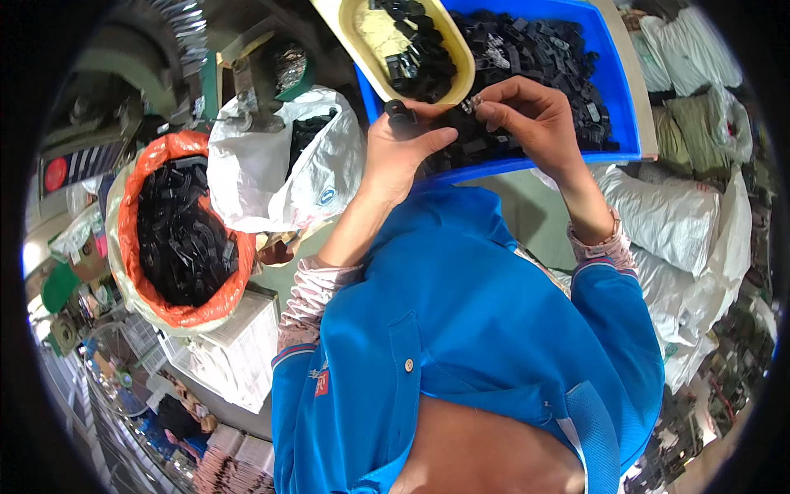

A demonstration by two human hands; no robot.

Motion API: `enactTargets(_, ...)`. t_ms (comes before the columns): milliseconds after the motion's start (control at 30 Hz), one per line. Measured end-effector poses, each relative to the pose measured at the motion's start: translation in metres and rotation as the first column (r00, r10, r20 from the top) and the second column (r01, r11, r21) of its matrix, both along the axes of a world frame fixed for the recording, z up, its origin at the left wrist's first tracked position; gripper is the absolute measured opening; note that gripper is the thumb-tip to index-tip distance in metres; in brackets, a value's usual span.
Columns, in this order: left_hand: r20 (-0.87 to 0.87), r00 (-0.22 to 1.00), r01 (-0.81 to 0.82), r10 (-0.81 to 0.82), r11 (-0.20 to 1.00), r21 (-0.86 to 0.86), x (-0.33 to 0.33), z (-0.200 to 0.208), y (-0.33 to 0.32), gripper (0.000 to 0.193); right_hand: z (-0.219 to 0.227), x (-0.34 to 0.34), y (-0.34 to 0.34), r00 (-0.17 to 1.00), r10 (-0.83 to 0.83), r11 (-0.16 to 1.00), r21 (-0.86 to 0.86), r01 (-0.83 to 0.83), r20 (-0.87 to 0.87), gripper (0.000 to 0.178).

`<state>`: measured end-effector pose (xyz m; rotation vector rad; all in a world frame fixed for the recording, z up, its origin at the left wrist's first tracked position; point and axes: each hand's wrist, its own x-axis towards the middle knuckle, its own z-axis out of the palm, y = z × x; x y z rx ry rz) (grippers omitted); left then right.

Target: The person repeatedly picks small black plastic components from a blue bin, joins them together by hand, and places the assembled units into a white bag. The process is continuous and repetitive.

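Note:
My left hand (395,152) is closed round a small black plastic part (401,115) whose rounded end sticks out past the fingers. Close by, my right hand (535,122) pinches small shiny metal pieces (471,104) between thumb and fingertips. Both hands are over the near left part of a blue bin (629,99) heaped with black plastic parts (568,70). A yellow tray (467,58) rests across the bin's far left corner, just beyond my hands, with more black pieces in it. The exact shape of the part in my left hand is partly hidden.
Left of me stand a white sack (255,181) with black parts and an orange-lined sack (239,276) full of black pieces. A metal press-like fixture (247,90) stands behind the white sack. White woven sacks (658,214) are piled at the right.

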<state>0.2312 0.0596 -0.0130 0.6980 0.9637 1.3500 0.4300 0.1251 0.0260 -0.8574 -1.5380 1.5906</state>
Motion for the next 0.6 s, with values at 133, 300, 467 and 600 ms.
enactTargets(133,-0.17,0.984,-0.038,0.045,0.998,0.044,-0.013,0.008,-0.01,0.028,0.008,-0.018,0.001,0.967,0.011,0.959,0.27,-0.082,0.255,0.009)
enactTargets(300,-0.258,0.958,-0.099,0.124,0.989,0.109,-0.026,0.006,-0.022,0.024,0.019,-0.04,0.002,0.929,0.02,0.762,0.596,-0.253,0.369,0.011)
enactTargets(467,-0.251,0.964,-0.061,0.091,0.99,0.126,-0.039,0.011,-0.026,0.023,0.009,-0.046,0.009,0.956,0.28,0.957,0.058,-0.286,0.089,0.01)
enactTargets(600,-0.485,0.848,-0.063,0.213,0.949,0.308,-0.046,0.006,-0.019,0.023,0.005,-0.056,-0.003,0.988,0.133,0.983,0.117,-0.141,0.076,0.023)
